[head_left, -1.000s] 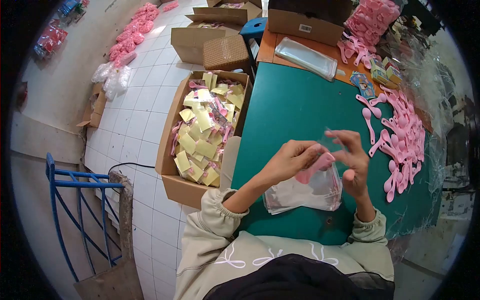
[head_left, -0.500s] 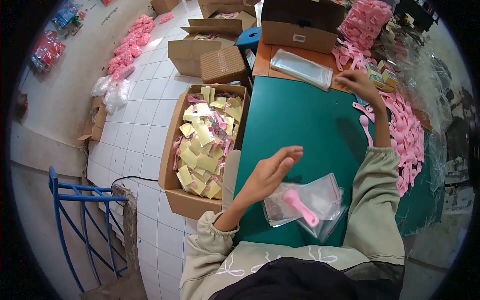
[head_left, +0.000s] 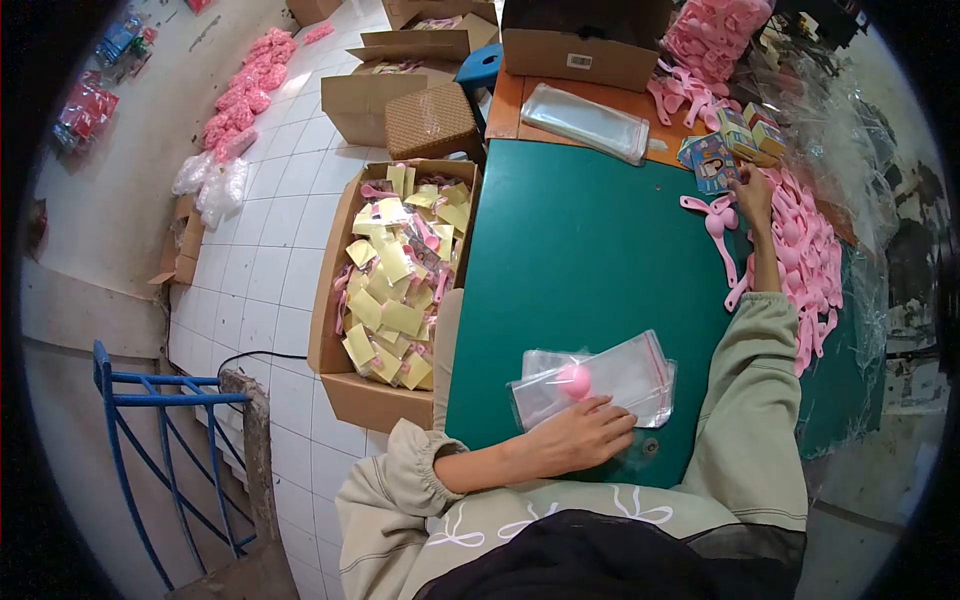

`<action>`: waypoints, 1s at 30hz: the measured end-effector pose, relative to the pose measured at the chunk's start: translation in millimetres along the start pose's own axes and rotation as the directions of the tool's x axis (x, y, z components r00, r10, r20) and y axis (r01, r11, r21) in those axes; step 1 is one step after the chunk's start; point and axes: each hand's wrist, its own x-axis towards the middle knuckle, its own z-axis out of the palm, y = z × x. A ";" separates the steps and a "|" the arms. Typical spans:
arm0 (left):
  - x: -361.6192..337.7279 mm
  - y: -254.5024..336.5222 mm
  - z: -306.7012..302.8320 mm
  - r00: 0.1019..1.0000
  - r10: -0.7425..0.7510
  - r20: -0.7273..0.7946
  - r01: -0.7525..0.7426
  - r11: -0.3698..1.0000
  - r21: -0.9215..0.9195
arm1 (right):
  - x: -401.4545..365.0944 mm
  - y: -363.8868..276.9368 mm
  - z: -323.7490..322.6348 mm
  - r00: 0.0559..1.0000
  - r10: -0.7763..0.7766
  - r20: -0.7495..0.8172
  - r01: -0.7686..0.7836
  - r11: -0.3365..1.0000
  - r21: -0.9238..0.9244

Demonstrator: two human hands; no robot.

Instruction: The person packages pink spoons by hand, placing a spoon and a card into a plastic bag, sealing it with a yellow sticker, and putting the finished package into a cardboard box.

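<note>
Overlapping clear plastic bags (head_left: 638,375) lie near the front edge of the green table. The round pink bowl of a spoon (head_left: 573,381) shows on them, its handle hidden beneath my left hand (head_left: 582,436), whose fingers are closed over it. At the table's far right, my right hand (head_left: 752,195) pinches the edge of a small blue printed card (head_left: 714,165). Just beside it are loose pink spoons (head_left: 718,228) and a large heap of pink spoons (head_left: 800,240).
A carton full of packed yellow cards and spoons (head_left: 395,290) stands left of the green table (head_left: 580,250). A stack of clear bags (head_left: 585,122), an open brown box (head_left: 588,62) and small yellow boxes (head_left: 750,135) are at the back.
My left hand has come down onto the spoon and bags. My right hand has moved to the card. The spoon and bags have shifted slightly, and loose spoons near the heap lie differently.
</note>
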 end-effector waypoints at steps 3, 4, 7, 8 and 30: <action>-2.0 1.5 -1.2 0.983 0.046 -0.180 -0.026 0.993 0.112 | -2.9 -2.8 -3.0 0.994 -0.038 -0.104 0.034 0.999 -0.042; -3.3 3.0 -6.6 0.981 0.029 -0.190 -0.022 0.999 0.042 | -3.1 -0.1 -3.8 0.980 -0.117 -0.163 0.101 0.990 -0.102; -11.2 3.8 -20.7 0.982 -0.005 -0.191 -0.006 0.998 -0.059 | -13.3 -18.0 -20.0 0.982 -0.057 -0.180 0.075 0.992 0.099; -14.7 2.5 -17.3 0.984 -0.007 -0.177 0.003 1.000 -0.020 | -17.9 -26.9 -26.7 0.989 0.009 -0.145 0.024 0.974 0.227; -1.7 -45.2 -58.0 0.683 -0.703 -0.197 -0.062 0.213 -0.975 | -186.3 -231.4 -145.0 0.942 -0.290 0.166 0.100 0.718 0.688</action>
